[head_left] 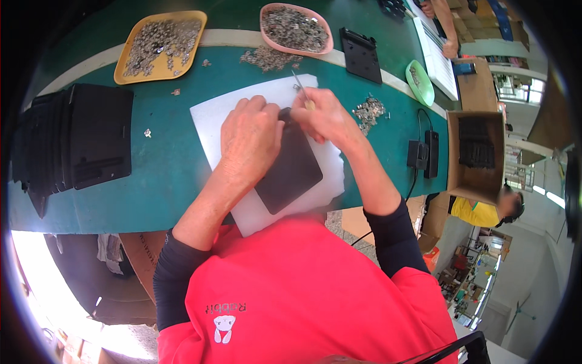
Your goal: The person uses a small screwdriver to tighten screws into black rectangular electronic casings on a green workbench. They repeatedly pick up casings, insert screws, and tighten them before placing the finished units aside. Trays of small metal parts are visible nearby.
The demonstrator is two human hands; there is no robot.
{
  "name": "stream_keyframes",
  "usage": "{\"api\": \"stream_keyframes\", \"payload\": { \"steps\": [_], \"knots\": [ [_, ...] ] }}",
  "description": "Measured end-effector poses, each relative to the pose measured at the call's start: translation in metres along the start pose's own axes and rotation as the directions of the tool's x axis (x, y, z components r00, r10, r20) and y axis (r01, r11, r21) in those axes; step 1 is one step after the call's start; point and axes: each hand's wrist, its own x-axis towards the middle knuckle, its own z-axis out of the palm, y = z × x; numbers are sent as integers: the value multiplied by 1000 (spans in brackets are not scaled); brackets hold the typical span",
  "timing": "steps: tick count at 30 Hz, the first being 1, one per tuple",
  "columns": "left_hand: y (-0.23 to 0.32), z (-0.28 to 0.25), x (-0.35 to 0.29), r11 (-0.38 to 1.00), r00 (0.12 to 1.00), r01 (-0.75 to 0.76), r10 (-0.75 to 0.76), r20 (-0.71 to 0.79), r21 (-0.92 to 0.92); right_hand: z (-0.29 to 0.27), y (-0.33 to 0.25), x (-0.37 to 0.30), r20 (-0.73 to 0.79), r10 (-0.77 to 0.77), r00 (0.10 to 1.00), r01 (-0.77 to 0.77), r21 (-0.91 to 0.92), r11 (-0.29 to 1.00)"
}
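A flat black plastic panel (291, 173) with rounded corners lies tilted on a white foam sheet (209, 118) in front of me. My left hand (251, 136) is closed, its curled fingers gripping the panel's far edge. Close to the same edge, my right hand (327, 118) is closed around a thin pointed metal tool (298, 80), whose tip sticks up past the fingers. The tool's exact kind is unclear, and the fingers hide the spot between the two hands. Small loose metal parts (370, 113) lie in a heap right of the foam.
Stacked black panels (100, 136) stand at the left. A yellow tray (125, 71), a pink tray (327, 48) and a green bowl (427, 91) hold small metal parts. A black case (362, 54), a power adapter (418, 155) and a cardboard box (476, 179) are rightward. A co-worker's hand (450, 48) shows.
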Motion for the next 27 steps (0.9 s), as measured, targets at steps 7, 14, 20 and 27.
{"api": "stream_keyframes", "payload": {
  "steps": [7, 14, 20, 27],
  "knots": [
    [8, -5, -9, 998, 996, 69, -68, -59, 12, -6, 19, -14, -106, -72, 992, 87, 144, 986],
    [3, -2, -24, 993, 987, 14, 5, -162, 117, 16, 30, -47, -68, -547, 835, 394, -621, 678],
    [1, 4, -25, 984, 984, -33, 61, -164, 172, 23, 27, -49, -46, -501, 864, 296, -758, 581],
    [2, 5, -24, 987, 988, -27, 51, -148, 158, 27, 19, -54, 68, -428, 901, 298, -813, 499]
  ]
}}
